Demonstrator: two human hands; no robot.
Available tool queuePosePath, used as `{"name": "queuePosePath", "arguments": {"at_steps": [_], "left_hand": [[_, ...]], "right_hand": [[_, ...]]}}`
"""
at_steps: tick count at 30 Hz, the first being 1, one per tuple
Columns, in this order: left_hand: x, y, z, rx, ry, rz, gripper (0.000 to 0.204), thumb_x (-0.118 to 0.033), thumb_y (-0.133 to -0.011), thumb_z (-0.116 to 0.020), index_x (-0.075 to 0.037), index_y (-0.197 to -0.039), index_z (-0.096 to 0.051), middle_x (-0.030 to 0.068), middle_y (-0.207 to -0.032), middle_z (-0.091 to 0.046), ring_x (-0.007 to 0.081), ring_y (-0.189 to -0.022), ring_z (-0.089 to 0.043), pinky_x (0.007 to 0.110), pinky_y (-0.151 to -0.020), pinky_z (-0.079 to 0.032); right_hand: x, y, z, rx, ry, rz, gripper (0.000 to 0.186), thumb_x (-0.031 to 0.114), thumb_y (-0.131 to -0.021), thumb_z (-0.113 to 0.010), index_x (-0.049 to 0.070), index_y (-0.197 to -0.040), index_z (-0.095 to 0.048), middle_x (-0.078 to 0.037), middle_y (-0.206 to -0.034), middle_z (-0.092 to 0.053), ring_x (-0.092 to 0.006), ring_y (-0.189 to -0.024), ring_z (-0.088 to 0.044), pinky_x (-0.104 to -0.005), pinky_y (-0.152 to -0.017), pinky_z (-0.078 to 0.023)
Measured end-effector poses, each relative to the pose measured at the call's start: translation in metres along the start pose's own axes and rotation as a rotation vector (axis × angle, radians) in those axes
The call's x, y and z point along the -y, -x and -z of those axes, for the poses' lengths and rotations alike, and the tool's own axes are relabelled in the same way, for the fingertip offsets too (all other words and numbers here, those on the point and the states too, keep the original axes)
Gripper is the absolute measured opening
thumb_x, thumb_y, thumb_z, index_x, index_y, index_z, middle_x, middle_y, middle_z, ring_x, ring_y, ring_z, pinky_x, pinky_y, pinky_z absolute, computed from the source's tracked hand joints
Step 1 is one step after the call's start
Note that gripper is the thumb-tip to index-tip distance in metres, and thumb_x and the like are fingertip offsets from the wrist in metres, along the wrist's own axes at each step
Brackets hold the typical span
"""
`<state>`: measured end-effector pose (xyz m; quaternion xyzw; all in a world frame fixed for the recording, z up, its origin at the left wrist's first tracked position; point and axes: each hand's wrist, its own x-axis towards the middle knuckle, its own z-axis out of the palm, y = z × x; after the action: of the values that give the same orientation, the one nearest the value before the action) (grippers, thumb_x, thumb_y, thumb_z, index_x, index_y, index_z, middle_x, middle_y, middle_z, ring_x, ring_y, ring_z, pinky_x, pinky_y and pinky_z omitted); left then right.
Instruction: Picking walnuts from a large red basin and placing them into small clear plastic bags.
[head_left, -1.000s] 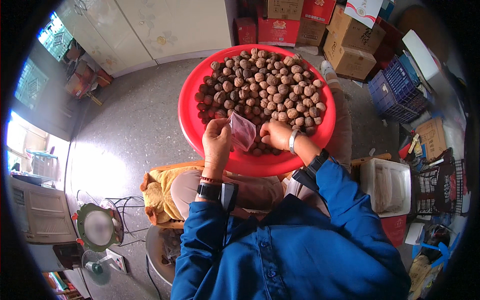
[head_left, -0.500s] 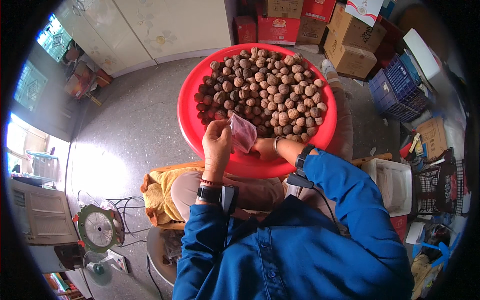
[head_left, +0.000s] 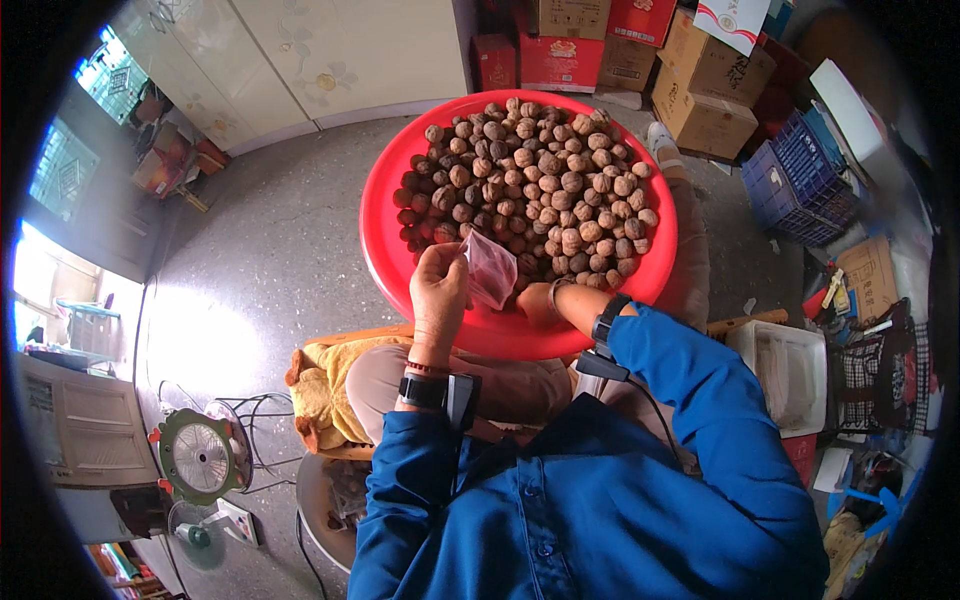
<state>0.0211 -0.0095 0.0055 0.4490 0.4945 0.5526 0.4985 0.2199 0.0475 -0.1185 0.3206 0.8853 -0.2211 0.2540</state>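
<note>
A wide red plastic basin (head_left: 385, 200) full of walnuts (head_left: 545, 183) stands in front of me. My left hand (head_left: 437, 285) is closed on the top edge of a thin, see-through plastic bag (head_left: 489, 270), which hangs over the near part of the basin. Just right of the bag's lower end, my right hand (head_left: 541, 303) reaches down inside the near rim, back of the hand upward. Its fingers are bent downward and mostly hidden, so whether they hold anything does not show.
A yellow plush cloth (head_left: 335, 385) lies by my left leg, above a metal bowl (head_left: 315, 500). Further left is a green-rimmed fan (head_left: 199, 457). At right stand a white foam box (head_left: 810, 370) and a blue crate (head_left: 800, 190). Cardboard boxes (head_left: 705, 120) are stacked behind the basin.
My right hand has drawn slightly right, away from the bag's edge. The left hand keeps its hold on the bag. The whole view has shifted a little.
</note>
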Motion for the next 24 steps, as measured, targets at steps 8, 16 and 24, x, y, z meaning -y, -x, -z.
{"name": "queuePosePath", "arguments": {"at_steps": [8,16,24], "left_hand": [[-0.001,0.001,0.002,-0.043,-0.027,0.023,0.015,-0.011,-0.1,-0.061,-0.002,-0.11,-0.065,0.0013,-0.081,-0.064,0.007,-0.053,-0.054,0.024,-0.046,-0.046],[-0.003,0.001,-0.002,-0.037,-0.076,0.029,0.015,-0.012,-0.101,-0.061,-0.002,-0.111,-0.065,-0.0007,-0.079,-0.062,0.0063,-0.053,-0.052,0.024,-0.045,-0.046],[-0.005,0.001,-0.002,-0.029,-0.082,0.023,0.014,-0.011,-0.101,-0.059,-0.001,-0.11,-0.064,0.0007,-0.077,-0.062,0.0076,-0.052,-0.053,0.025,-0.045,-0.046]], "right_hand": [[0.018,0.038,0.042,-0.63,-0.464,-0.332,0.032,0.029,-0.086,-0.07,0.005,-0.106,-0.071,-0.022,-0.103,-0.073,-0.0403,-0.099,-0.07,-0.0461,-0.085,-0.056],[0.038,0.092,0.093,-1.482,-0.979,-0.005,0.02,0.019,-0.099,-0.07,0.003,-0.111,-0.066,-0.006,-0.092,-0.074,-0.0137,-0.081,-0.07,-0.0306,-0.073,-0.056],[0.053,0.092,0.091,-1.301,-0.866,0.231,0.032,0.032,-0.098,-0.072,0.006,-0.114,-0.068,-0.008,-0.1,-0.074,-0.0162,-0.089,-0.071,-0.0307,-0.077,-0.056]]}}
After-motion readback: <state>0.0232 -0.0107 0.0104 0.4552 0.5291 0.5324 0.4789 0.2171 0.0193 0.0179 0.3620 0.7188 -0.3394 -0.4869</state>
